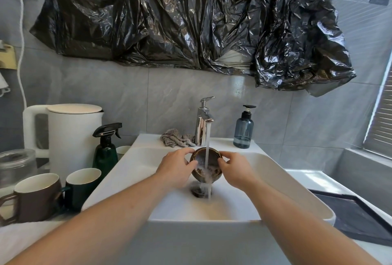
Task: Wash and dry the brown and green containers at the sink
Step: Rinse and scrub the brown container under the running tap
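I see both hands, left hand (177, 168) and right hand (234, 170), gripping the brown container (204, 166) with curled fingers over the white sink (275, 171), beneath grey tiles and black plastic sheeting (191, 16).

Two bare forearms reach in from below, with no sleeves showing. The left hand (177, 168) and right hand (235, 170) wear no gloves, rings or watch.

Home washroom doubling as a kitchenette.
A white sink (275, 171) with chrome tap (203, 124) and soap bottle (243, 129) on grey tiled walls (106, 86); kettle (70, 137) and mugs (34, 196) left of it.
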